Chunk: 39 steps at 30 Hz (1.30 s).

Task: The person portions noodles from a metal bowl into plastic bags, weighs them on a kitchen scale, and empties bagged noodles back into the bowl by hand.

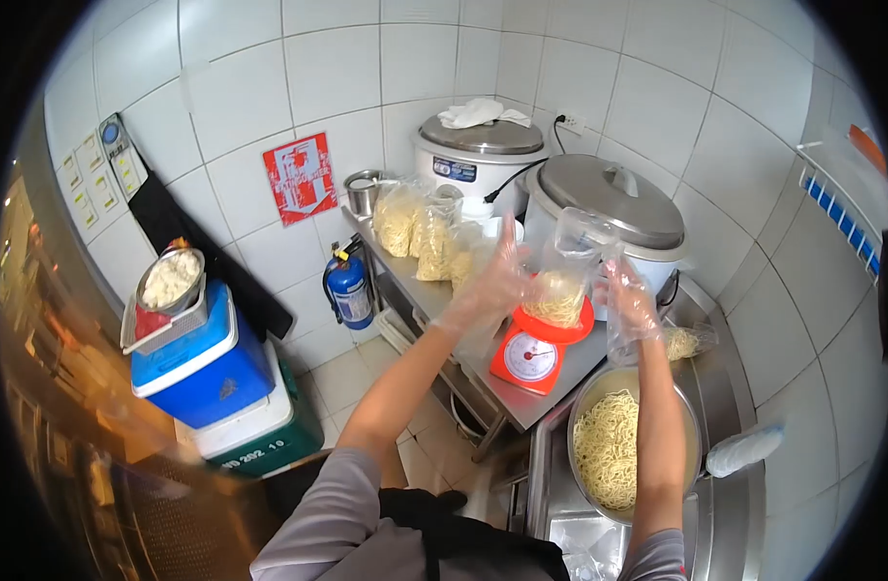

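Observation:
A clear plastic bag of noodles [558, 302] rests on the red pan of a dial scale [529, 358], its loose top standing up. My left hand [502, 283], in a clear plastic glove, is beside the bag's left side with fingers stretched out, one pointing up. My right hand [630, 298], also gloved, is at the bag's right side, its fingers closed at the bag's upper edge. Below my right forearm, a large metal bowl [694, 426] holds loose yellow noodles [609, 450].
Filled noodle bags [398, 225] line the steel table [551, 412] beside a metal cup [364, 197]. Two large lidded cookers [613, 198] stand behind. Another noodle bag [684, 342] lies right. A blue extinguisher [349, 289] and stacked coolers [207, 363] are left.

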{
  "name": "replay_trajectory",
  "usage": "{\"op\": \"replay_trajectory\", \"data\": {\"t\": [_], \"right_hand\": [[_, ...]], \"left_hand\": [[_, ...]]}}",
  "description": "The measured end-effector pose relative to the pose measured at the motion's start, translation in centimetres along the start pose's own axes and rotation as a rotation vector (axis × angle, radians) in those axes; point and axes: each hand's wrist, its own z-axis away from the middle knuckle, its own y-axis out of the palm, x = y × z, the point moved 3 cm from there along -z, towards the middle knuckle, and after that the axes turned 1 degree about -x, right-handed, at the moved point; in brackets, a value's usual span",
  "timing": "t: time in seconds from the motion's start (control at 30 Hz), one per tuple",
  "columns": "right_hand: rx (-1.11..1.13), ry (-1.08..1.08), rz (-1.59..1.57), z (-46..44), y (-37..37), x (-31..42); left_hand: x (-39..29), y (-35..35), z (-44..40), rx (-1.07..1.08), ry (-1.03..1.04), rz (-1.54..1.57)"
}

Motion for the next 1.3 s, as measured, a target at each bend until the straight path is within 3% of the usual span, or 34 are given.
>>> {"op": "replay_trajectory", "data": {"t": [0.07,0.1,0.17,0.2,0.23,0.27,0.3,0.33,0.37,0.4,0.47,0.53,0.67,0.83,0.93,0.97,1.13,1.23,1.3], "right_hand": [[0.015,0.007,-0.159,1.3,0.2,-1.6],[-0.036,0.012,-0.155,1.5,-0.3,-2.8],[-0.135,-0.009,-0.145,3.0,-1.2,-3.1],[-0.179,-0.018,-0.135,5.3,-1.4,-2.1],[-0.207,-0.018,-0.107,6.5,-2.5,-3.2],[-0.214,0.055,0.086,7.6,-4.4,-5.5],[-0.155,-0.041,0.485,8.3,-6.2,-7.7],[-0.285,-0.152,0.657,10.6,-6.0,-7.7],[-0.274,-0.105,0.727,12.2,-6.4,-10.1],[-0.351,-0.142,0.834,14.1,-8.1,-16.0],[-0.005,-0.162,1.022,17.6,-7.3,-16.8],[0.246,-0.165,1.270,19.3,-8.3,-21.9],[0.535,-0.074,1.640,19.1,-8.1,-22.6],[0.405,-0.054,1.542,17.4,-8.3,-23.4],[0.244,-0.059,1.349,15.5,-8.7,-22.3],[0.174,-0.066,1.258,14.7,-9.3,-21.2],[-0.128,-0.108,0.845,12.0,-11.5,-10.2],[-0.207,-0.142,0.721,12.7,-12.5,-3.6],[-0.236,-0.158,0.656,13.8,-12.9,-0.4]], "left_hand": [[1.7,1.6,1.6,0.015,-0.174,-0.427],[1.9,2.7,1.9,0.119,-0.120,-0.007],[5.0,4.1,0.7,0.268,-0.108,0.267],[7.6,4.7,0.1,0.306,-0.176,0.131],[7.3,4.8,0.0,0.290,-0.016,-0.094],[7.9,5.2,-0.3,0.228,0.035,-0.212],[8.5,5.6,-0.6,0.162,0.079,-0.331],[8.7,5.4,-0.7,0.139,-0.001,-0.307],[8.7,5.2,-0.7,0.112,-0.080,-0.282],[5.7,4.8,-0.3,0.131,-0.126,-0.222],[1.1,3.5,0.5,0.126,-0.157,-0.105],[3.9,4.1,0.0,0.105,-0.083,-0.329],[1.7,2.9,1.0,0.010,-0.141,-0.374],[1.8,3.4,1.3,-0.064,-0.084,-0.387],[0.2,3.7,2.2,-0.134,0.075,-0.483],[-0.3,3.8,2.2,-0.090,0.038,-0.509],[-2.4,4.7,3.0,0.078,-0.083,-0.533],[2.9,7.1,2.9,-0.135,0.083,-0.586],[1.9,6.7,3.8,-0.151,0.029,-0.543]]}}
